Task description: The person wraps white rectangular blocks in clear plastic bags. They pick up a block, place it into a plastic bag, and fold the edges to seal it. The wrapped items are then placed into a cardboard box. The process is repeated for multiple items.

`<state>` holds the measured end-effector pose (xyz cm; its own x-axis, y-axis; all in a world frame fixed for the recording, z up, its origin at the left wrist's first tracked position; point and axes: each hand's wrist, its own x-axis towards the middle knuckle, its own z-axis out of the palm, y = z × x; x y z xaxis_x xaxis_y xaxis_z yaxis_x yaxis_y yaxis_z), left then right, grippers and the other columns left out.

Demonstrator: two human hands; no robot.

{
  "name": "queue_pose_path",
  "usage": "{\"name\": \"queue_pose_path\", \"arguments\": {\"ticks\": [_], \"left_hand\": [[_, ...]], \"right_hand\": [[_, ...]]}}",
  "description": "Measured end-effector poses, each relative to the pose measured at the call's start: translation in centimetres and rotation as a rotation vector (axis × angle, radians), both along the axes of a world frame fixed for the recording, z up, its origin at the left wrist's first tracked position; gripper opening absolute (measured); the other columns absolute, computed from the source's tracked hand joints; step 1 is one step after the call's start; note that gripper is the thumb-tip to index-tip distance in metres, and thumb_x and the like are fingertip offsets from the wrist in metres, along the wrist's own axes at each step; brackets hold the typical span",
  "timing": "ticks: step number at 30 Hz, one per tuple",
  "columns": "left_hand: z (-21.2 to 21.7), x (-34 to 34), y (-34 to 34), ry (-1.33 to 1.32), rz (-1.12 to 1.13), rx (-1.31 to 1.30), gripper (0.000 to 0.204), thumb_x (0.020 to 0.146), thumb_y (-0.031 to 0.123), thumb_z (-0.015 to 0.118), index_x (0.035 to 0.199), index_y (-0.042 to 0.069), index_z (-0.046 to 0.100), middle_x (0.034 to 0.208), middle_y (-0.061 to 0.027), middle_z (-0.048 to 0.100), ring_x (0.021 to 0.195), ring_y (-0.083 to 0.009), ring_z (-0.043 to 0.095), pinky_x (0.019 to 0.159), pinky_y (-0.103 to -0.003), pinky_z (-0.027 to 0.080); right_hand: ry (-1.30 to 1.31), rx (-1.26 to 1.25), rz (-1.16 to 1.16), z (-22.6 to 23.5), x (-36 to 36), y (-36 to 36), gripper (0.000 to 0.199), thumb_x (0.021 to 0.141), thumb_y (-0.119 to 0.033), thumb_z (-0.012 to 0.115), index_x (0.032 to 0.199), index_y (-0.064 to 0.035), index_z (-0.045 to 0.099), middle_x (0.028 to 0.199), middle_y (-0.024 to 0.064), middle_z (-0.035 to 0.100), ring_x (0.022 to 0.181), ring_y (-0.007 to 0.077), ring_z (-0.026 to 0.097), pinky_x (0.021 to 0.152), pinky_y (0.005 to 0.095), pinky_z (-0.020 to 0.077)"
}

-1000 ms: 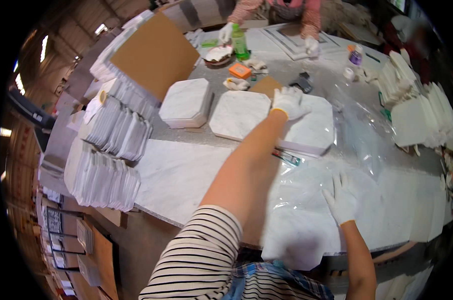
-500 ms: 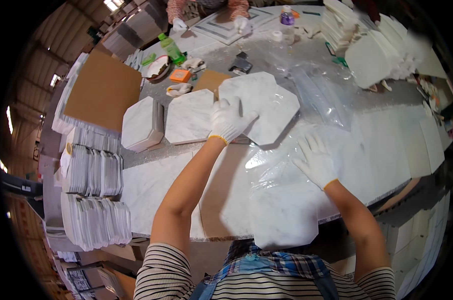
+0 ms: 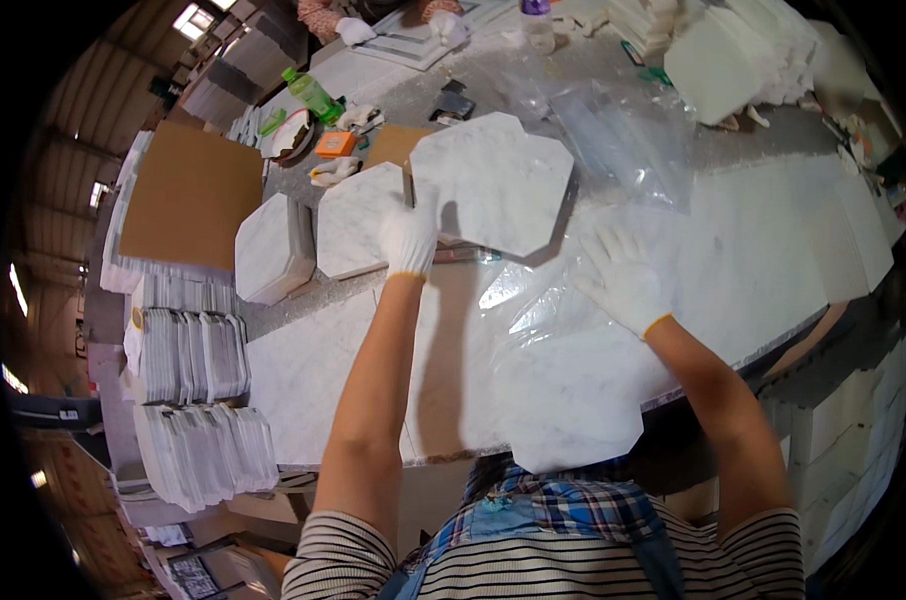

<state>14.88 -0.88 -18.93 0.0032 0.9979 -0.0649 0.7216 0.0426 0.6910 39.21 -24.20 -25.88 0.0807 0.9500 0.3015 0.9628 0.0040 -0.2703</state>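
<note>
My left hand [image 3: 410, 240], in a white glove with a yellow cuff, lies at the right edge of the middle stack of pale marble tiles [image 3: 358, 225]. Its fingers point away from me, slightly blurred, beside the large notched marble tile [image 3: 493, 180]. I see nothing gripped in it. My right hand [image 3: 625, 278], gloved the same way, rests with fingers spread on clear plastic film [image 3: 543, 300] over the marble surface. A marble tile with cut corners [image 3: 568, 410] lies at the near table edge, against my front.
Another tile stack [image 3: 273, 250] stands left, near a brown cardboard sheet [image 3: 188, 195] and rows of upright tiles [image 3: 198, 355]. Beyond lie an orange box [image 3: 335, 144], a green bottle [image 3: 313, 97] and plastic bags [image 3: 623, 140]. Across the table, a person's gloved hands [image 3: 355, 31] touch a framed panel.
My left hand has shifted left off the large tile toward the middle stack, its fingers closer together. My right hand stays spread on the film. The view has shifted slightly.
</note>
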Motion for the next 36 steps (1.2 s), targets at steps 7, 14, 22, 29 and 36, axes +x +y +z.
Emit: {"name": "queue_pose_path", "arguments": {"ticks": [7, 14, 22, 29, 36], "left_hand": [[-3.6, 1.3, -5.9, -1.332, 0.211, -0.785, 0.022, 0.1, 0.022, 0.062, 0.112, 0.005, 0.054, 0.108, -0.0109, 0.064, 0.091, -0.03, 0.063, 0.08, -0.054, 0.059], [-2.7, 3.2, -5.1, -1.457, 0.027, -0.923, 0.033, 0.1, 0.02, 0.062, 0.122, -0.003, 0.053, 0.117, -0.0247, 0.067, 0.094, -0.0391, 0.071, 0.067, -0.044, 0.065], [3.3, 1.0, -10.3, -1.508, -0.112, -0.77, 0.036, 0.099, 0.006, 0.058, 0.126, -0.011, 0.041, 0.124, -0.0428, 0.053, 0.104, -0.0487, 0.067, 0.081, -0.048, 0.065], [6.2, -5.1, -29.5, -1.461, 0.038, -0.965, 0.021, 0.103, 0.016, 0.056, 0.116, -0.001, 0.055, 0.117, -0.0299, 0.065, 0.093, -0.0402, 0.071, 0.08, -0.043, 0.064], [2.4, -7.1, -36.6, -1.316, 0.11, -1.165, 0.061, 0.097, 0.007, 0.061, 0.148, -0.007, 0.031, 0.14, -0.0253, 0.053, 0.117, -0.0337, 0.064, 0.088, -0.04, 0.065]], "right_hand": [[-0.072, 0.013, -0.018, -1.1, -0.4, 0.1, 0.058, 0.093, -0.048, 0.058, 0.136, -0.009, 0.058, 0.145, 0.0148, 0.051, 0.139, 0.0335, 0.04, 0.117, 0.053, 0.0265], [-0.059, 0.0, -0.01, -1.0, 0.4, 0.0, 0.058, 0.095, -0.05, 0.055, 0.137, -0.0107, 0.058, 0.149, 0.0133, 0.048, 0.141, 0.0314, 0.038, 0.12, 0.0533, 0.0221], [-0.026, -0.04, -0.043, -0.6, -0.2, 0.1, 0.061, 0.094, -0.053, 0.054, 0.138, -0.011, 0.057, 0.147, 0.0133, 0.049, 0.14, 0.0315, 0.039, 0.117, 0.0536, 0.0256], [-0.13, -0.087, -0.052, -1.3, 0.3, 0.3, 0.058, 0.093, -0.044, 0.06, 0.142, -0.0143, 0.053, 0.151, 0.0107, 0.045, 0.143, 0.029, 0.037, 0.116, 0.0509, 0.0293], [-0.095, -0.046, -0.024, -1.6, 0.0, 0.0, 0.062, 0.096, -0.054, 0.05, 0.144, -0.0158, 0.052, 0.151, 0.0116, 0.046, 0.147, 0.03, 0.031, 0.12, 0.0541, 0.0192]]}}
